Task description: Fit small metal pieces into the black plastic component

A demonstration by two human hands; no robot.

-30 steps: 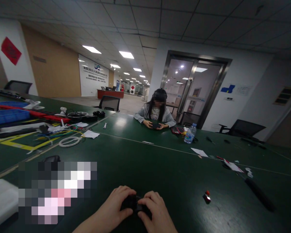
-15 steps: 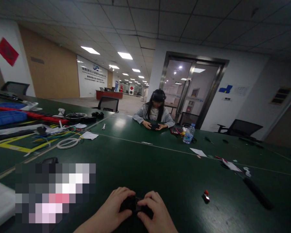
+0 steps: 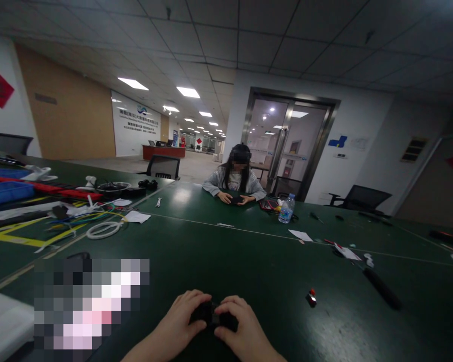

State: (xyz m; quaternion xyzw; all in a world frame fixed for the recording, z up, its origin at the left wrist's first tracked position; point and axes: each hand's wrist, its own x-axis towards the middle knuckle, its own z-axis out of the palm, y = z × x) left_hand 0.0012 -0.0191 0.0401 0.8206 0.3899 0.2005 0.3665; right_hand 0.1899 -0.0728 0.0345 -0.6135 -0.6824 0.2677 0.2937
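Close to the table's near edge, my left hand (image 3: 178,321) is closed around the left end of a small black object (image 3: 214,319). My right hand (image 3: 245,328) grips the right end, thumb and fingers on opposite sides. The object lies low over the green table (image 3: 196,256); dark and partly covered by fingers, its exact kind cannot be made out. To the right of my right hand sits a small red-and-silver item (image 3: 311,298).
A person (image 3: 234,176) across the table holds a dark object. Nearby stands a water bottle (image 3: 287,208). At left are a coiled white cable (image 3: 103,230), a blue tray (image 3: 7,193), a white box (image 3: 7,322) and a blurred-out patch. A black rod-like item (image 3: 381,288) lies right.
The view has turned slightly right, so the surroundings appear shifted left. Both hands keep their grip on the black object, with fingers only slightly shifted.
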